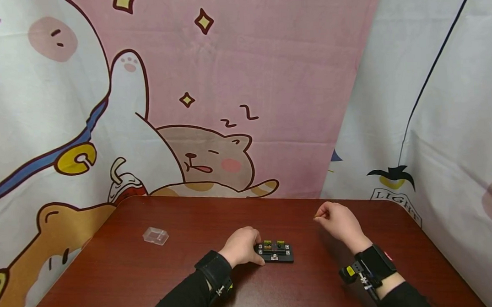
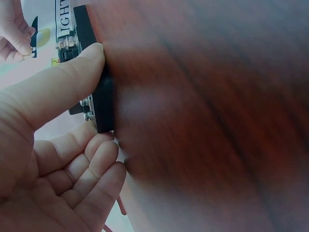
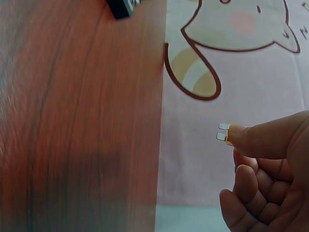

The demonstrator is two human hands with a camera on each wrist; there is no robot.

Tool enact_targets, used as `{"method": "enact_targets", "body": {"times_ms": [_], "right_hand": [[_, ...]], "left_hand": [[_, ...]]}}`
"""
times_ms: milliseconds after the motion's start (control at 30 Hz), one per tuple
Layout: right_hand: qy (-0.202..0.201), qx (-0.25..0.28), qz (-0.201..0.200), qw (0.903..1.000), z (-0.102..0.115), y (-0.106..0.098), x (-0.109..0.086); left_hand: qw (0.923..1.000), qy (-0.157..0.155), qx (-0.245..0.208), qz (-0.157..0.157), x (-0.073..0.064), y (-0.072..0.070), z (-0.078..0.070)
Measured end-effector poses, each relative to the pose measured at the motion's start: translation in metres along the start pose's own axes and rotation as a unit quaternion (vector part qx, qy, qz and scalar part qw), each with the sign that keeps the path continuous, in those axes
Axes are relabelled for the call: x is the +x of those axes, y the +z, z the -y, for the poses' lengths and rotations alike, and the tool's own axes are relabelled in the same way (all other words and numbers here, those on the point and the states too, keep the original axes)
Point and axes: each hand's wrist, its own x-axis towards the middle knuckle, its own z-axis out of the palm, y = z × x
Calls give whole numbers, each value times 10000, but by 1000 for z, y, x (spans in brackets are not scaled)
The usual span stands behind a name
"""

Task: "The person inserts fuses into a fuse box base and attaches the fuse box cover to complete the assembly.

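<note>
On the table, my left hand (image 1: 241,247) grips the left end of a black fuse block (image 1: 280,258). In the left wrist view its thumb lies along one edge of the block, with the fingers at the end. Metal terminal screws and yellow-topped fuse holders show on the block. My right hand (image 1: 340,222) is raised off to the right of it, apart from the block. Between thumb and forefinger it pinches a small blade fuse (image 3: 222,137) with an orange-yellow body. Two flat metal prongs stick out from the fuse; the fingertips hide most of its body.
A clear plastic cover (image 1: 155,236) lies on the reddish-brown table (image 1: 199,219), left of the left hand. Behind the table hangs a printed cloth (image 1: 288,78) with cartoon animals.
</note>
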Motion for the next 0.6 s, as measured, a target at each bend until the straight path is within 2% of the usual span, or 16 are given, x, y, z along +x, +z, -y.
{"method": "enact_targets", "body": {"times_ms": [600], "right_hand": [[-629, -143, 51, 9979, 37, 21, -16]], "left_hand": [[9999, 65, 81, -16, 0, 1, 2]]}}
